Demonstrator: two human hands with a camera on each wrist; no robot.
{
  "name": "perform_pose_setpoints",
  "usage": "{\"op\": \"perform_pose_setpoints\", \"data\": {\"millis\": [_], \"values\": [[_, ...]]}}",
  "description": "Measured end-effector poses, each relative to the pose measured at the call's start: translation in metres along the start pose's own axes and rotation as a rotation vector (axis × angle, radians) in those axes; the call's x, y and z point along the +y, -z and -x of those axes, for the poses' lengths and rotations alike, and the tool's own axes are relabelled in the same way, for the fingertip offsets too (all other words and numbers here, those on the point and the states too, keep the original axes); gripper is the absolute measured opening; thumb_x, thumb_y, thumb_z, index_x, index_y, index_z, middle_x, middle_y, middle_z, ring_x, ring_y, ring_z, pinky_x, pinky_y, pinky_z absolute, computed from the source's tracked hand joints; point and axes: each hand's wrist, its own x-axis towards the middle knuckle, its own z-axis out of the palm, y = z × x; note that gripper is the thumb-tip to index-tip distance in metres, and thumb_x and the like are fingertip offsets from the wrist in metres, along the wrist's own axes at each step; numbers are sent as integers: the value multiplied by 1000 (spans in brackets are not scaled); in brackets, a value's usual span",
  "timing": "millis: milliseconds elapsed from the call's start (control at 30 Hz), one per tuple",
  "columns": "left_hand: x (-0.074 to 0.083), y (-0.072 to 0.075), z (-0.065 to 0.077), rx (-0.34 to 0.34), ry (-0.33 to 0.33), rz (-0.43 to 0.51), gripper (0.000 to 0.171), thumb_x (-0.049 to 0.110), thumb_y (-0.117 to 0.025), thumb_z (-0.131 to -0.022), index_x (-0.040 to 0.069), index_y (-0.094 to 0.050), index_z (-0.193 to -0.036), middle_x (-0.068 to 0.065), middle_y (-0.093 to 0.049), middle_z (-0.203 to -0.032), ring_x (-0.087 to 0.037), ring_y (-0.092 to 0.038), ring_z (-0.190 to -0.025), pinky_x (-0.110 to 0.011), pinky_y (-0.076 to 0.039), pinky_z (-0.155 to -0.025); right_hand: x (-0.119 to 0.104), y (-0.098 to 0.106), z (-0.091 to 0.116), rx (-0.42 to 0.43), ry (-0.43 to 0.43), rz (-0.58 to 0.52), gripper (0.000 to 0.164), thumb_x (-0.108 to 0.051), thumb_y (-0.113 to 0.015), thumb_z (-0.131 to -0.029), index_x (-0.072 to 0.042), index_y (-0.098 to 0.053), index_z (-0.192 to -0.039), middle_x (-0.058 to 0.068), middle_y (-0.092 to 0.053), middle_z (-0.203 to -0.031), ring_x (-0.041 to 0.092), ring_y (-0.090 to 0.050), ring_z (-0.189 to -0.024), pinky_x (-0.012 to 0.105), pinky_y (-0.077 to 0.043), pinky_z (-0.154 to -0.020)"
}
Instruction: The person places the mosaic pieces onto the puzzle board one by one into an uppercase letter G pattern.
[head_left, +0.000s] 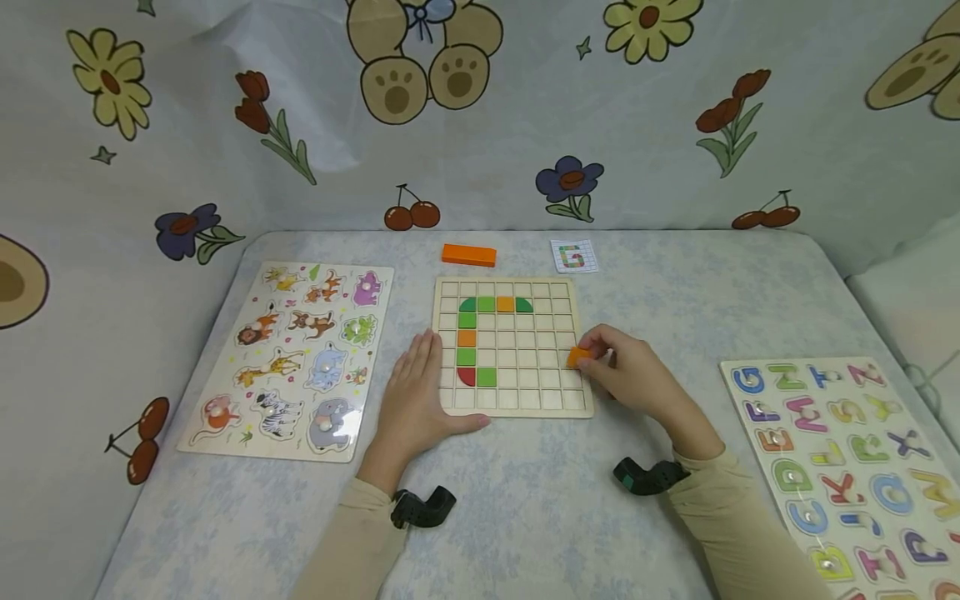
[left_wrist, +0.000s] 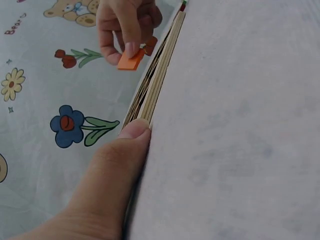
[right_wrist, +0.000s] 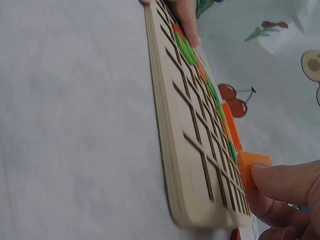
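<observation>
A wooden grid board lies mid-table, with green, orange and red tiles set in its left column, part of an upper row and a cell near the bottom. Along its left side rests my left hand, fingers straight, the thumb touching the front edge. At the board's right edge my right hand pinches an orange square tile between thumb and fingers. In the right wrist view that tile is held just above the grid's far side.
An orange bar-shaped piece and a small pattern card showing a G lie behind the board. To the left is an animal puzzle board. A letter puzzle board lies at the right.
</observation>
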Motion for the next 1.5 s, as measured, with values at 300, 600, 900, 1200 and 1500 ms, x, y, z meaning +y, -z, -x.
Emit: {"op": "perform_pose_setpoints", "data": {"millis": [300,600,900,1200,1500], "values": [[2,1,-1,-2,2,-4,141,81,-73,-61,6,-5,-160,-9,-4,-169,-24,-1,-157,-44,-7,-128,-41,-43,-12,-96,122,-45,12,-21,-70,-93,-19,-64,-103,-4,-63,-87,13,-54,-67,24,-48,-62],[2,2,-1,-5,-4,-17,141,81,-71,-62,6,-4,-160,-9,-4,-169,-24,-2,-157,-44,-8,-128,-53,-58,-17,-84,160,-2,8,-17,-69,-93,-17,-65,-99,-5,-61,-88,13,-55,-76,27,-49,-71],[2,1,-2,-9,-4,-31,141,83,-70,-62,6,-4,-160,-9,-3,-169,-23,-1,-157,-43,-8,-128,-52,-60,-18,-59,182,75,10,-19,-70,-93,-17,-70,-102,-5,-64,-102,13,-59,-90,33,-52,-84],[1,1,-2,-7,-4,-26,141,82,-70,-62,5,-5,-160,-10,-3,-169,-24,-1,-157,-44,-9,-128,-50,-61,-15,-49,227,147,15,-21,-70,-93,-16,-77,-106,-6,-63,-97,7,-57,-81,25,-51,-73],[1,1,-2,-8,-1,-16,141,82,-71,-62,6,-4,-160,-9,-3,-169,-23,-1,-157,-44,-8,-128,-34,-32,-9,25,155,130,17,-18,-66,-95,-15,-74,-109,-3,-65,-103,15,-57,-81,31,-49,-70]]}}
